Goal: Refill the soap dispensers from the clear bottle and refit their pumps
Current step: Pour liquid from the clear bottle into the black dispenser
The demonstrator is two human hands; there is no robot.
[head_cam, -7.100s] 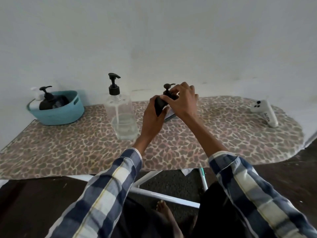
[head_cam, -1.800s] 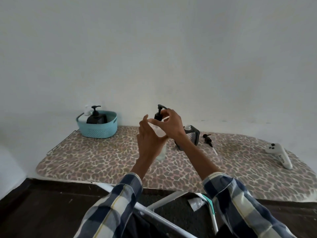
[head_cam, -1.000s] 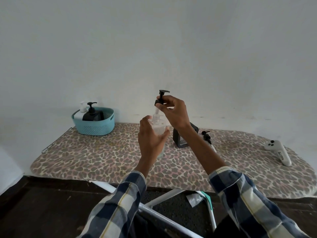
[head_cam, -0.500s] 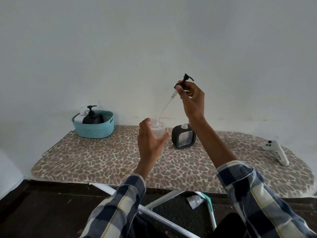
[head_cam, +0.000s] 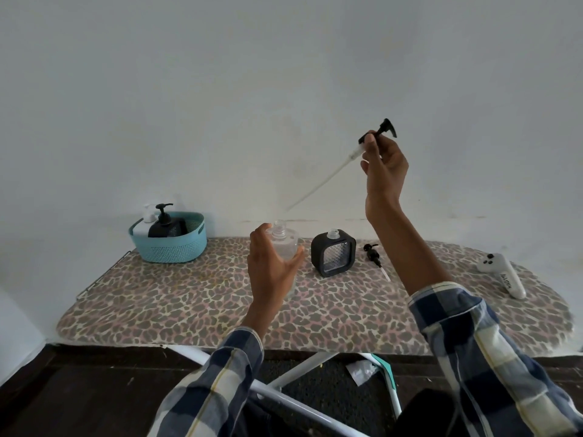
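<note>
My left hand [head_cam: 269, 272] grips the clear bottle [head_cam: 285, 242], which stands on the ironing board with its neck uncapped. My right hand [head_cam: 383, 167] is raised high to the right and pinches the bottle's black pump [head_cam: 377, 135]. The pump's long clear tube slants down to the left, and its tip hangs just above the bottle's neck. A black square dispenser [head_cam: 332, 253] stands open-necked right of the bottle. Its small black pump [head_cam: 372, 252] lies on the board beside it.
A teal basket [head_cam: 168, 247] at the board's back left holds a black dispenser [head_cam: 165, 222] and a white one [head_cam: 142, 223]. A white controller [head_cam: 501, 274] lies at the far right. The leopard-print board [head_cam: 189, 304] stands against a white wall, its metal legs below.
My right hand has lifted the pump higher and further right, drawing its tube fully out of the clear bottle. My left hand keeps hold of the bottle.
</note>
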